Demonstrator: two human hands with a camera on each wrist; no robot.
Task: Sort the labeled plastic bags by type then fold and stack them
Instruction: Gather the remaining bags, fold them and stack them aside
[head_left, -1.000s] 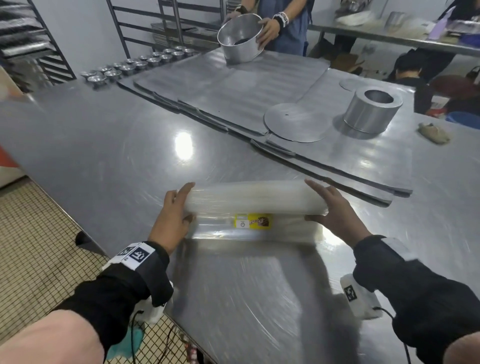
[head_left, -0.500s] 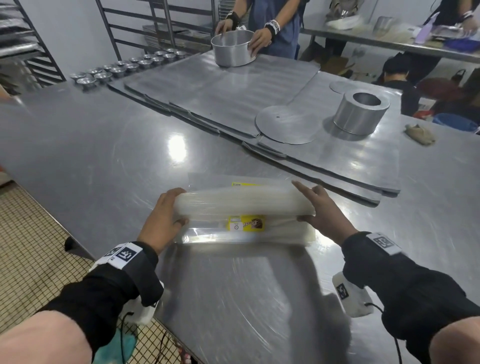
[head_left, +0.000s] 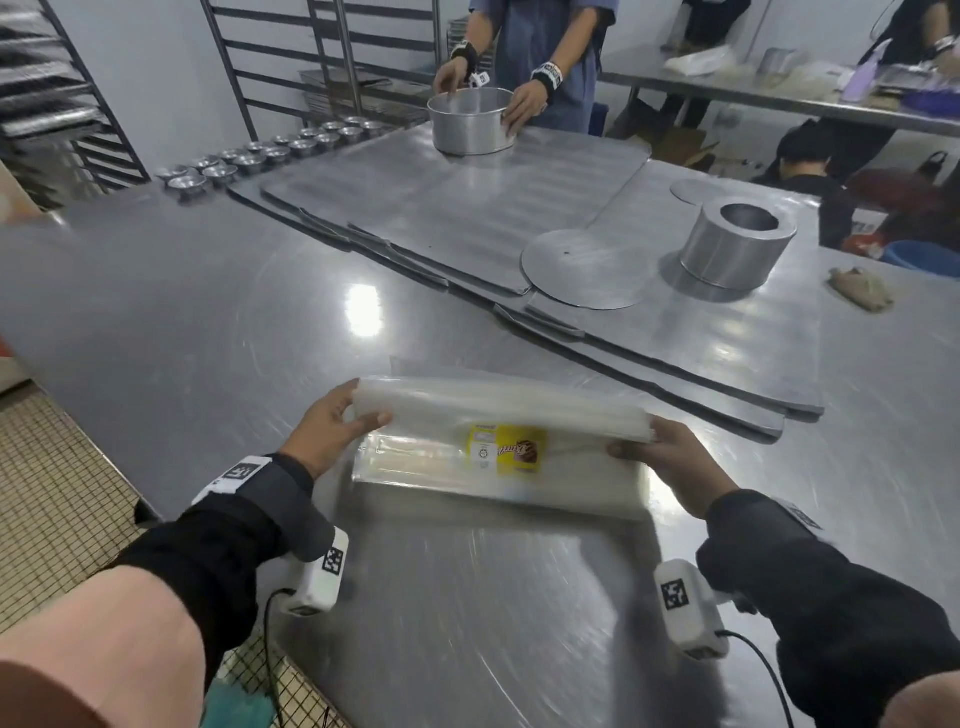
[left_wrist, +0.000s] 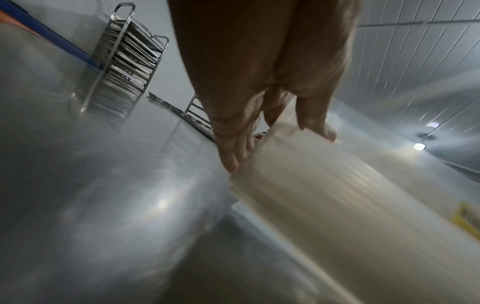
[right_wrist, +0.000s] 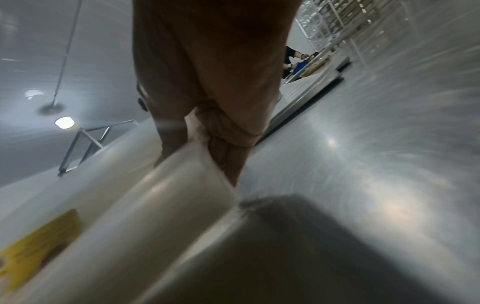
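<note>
A thick stack of clear plastic bags (head_left: 498, 415) with a yellow label (head_left: 511, 449) lies folded on the steel table (head_left: 208, 322) in front of me. My left hand (head_left: 337, 423) grips the stack's left end, thumb on top and fingers underneath. My right hand (head_left: 654, 452) pinches the right end of the folded-over upper layer. In the left wrist view the fingers (left_wrist: 233, 148) lie along the edge of the bags (left_wrist: 337, 205). In the right wrist view the thumb and fingers (right_wrist: 226, 148) clamp the bags (right_wrist: 155, 205) at their corner, the label (right_wrist: 39, 240) lower left.
Flat metal trays (head_left: 467, 218) and a round disc (head_left: 587, 270) lie beyond the bags, with a metal ring mould (head_left: 732, 241) and a cloth (head_left: 860, 288) to the right. Another person holds a round tin (head_left: 470, 122) at the far side. Small cups (head_left: 260, 156) line the back left.
The folded upper layer has been drawn toward me over the stack, now uncovering more of the yellow label. Both hands shifted nearer with it, and the right hand closed into a pinch.
</note>
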